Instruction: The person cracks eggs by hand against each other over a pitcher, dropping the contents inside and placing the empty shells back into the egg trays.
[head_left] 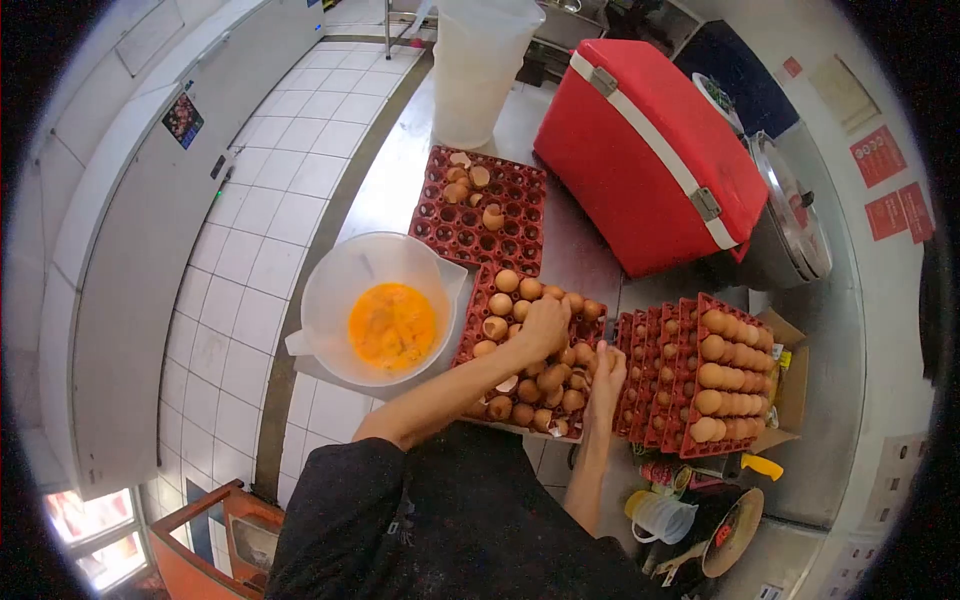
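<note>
My left hand reaches over a red egg tray, its fingers curled down among the brown eggs; what they grip is hidden. At the tray's right edge my right hand is closed, fingers bent inward, and I cannot make out what it holds. Broken eggshells lie in the near part of this tray, mixed with eggs that look whole. Left of the tray stands a translucent plastic jug with a spout and handle, holding cracked eggs with orange yolks.
A second red tray with a few shells lies beyond. Behind it stand a tall translucent container and a red cooler box. Stacked egg trays sit to the right, near a yellow-handled tool, a clear jug and a pan.
</note>
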